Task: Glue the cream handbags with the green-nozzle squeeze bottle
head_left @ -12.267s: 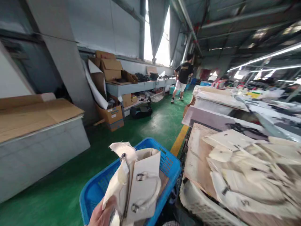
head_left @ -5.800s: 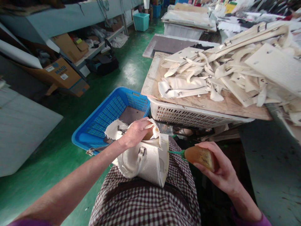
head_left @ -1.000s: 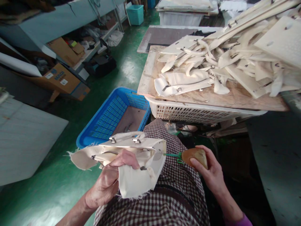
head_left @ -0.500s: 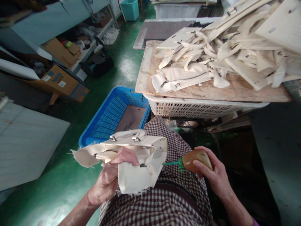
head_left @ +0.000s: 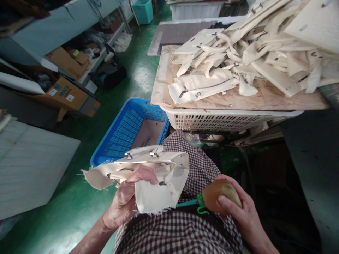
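Above a checked apron (head_left: pixel 153 233), the left hand (head_left: pixel 125 199) clamps a cream handbag (head_left: pixel 182 167); the right hand (head_left: pixel 242 208) grips a squeeze bottle (head_left: pixel 215 192), green nozzle (head_left: pixel 186 203) at the bag's edge. Beyond, a cardboard box (head_left: pixel 75 103) reads "MAQI", its white labels (head_left: pixel 70 97) illegible.

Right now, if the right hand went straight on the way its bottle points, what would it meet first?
Most likely the cream bag: the nozzle of the bottle in the right hand points at its lower edge, though depth is unclear and I cannot tell whether the tip touches.
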A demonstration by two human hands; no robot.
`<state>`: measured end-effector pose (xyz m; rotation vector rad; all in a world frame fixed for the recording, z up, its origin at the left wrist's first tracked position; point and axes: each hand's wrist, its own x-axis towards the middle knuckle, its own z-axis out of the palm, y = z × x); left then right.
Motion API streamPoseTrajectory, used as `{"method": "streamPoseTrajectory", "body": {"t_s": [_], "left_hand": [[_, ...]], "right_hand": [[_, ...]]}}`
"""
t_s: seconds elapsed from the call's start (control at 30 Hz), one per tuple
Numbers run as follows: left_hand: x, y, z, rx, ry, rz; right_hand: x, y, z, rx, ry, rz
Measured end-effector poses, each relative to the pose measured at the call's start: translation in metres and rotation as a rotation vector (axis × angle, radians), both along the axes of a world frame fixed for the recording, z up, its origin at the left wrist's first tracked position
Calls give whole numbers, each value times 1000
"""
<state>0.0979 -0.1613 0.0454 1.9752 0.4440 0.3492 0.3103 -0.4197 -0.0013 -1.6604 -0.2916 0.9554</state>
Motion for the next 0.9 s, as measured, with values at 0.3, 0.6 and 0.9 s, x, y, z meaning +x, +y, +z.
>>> {"method": "streamPoseTrajectory", "body": {"t_s": [0.3,0.6,0.9], "left_hand": [[5,1,2,-24,-58,-13],[3,1,1,-22,-35,-36],[11,-2,9,-98,-58,28]], "right_hand": [[10,-4,-10,-22,-105,-87],[7,0,-4,-31,-214,-3],[26,11,-10,-54,-397,-54]]}}
